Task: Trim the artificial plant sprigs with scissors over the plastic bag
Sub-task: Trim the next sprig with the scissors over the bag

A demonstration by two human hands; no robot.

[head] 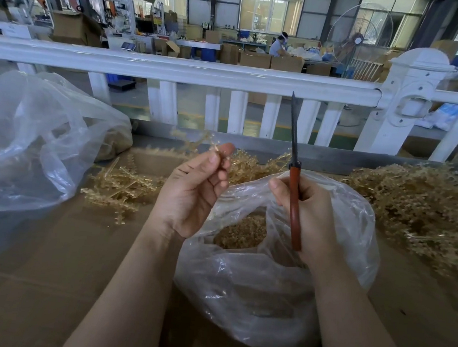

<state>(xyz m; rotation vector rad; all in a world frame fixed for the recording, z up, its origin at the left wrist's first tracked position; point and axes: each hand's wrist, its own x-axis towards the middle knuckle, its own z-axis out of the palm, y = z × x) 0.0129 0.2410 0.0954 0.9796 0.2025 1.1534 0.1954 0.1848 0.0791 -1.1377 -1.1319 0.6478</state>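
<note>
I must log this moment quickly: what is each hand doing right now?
Left hand: closed, pinching a plant sprig between thumb and fingers.
Right hand: closed around the scissors, blades together, pointing up.

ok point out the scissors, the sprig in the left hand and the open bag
scissors (293,195): head view, on the red handle
sprig (190,139): head view, on its blurred branches
open bag (254,286): head view, on its front wall

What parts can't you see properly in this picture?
- Head view: the thin golden plastic sprig pinched by the left hand is motion-blurred.
- Red-handled scissors: the right hand covers the grip, and the blades appear edge-on as one.
- Clear plastic bag: creased film hides most of the trimmings.
- Distant worker: too small.
</note>
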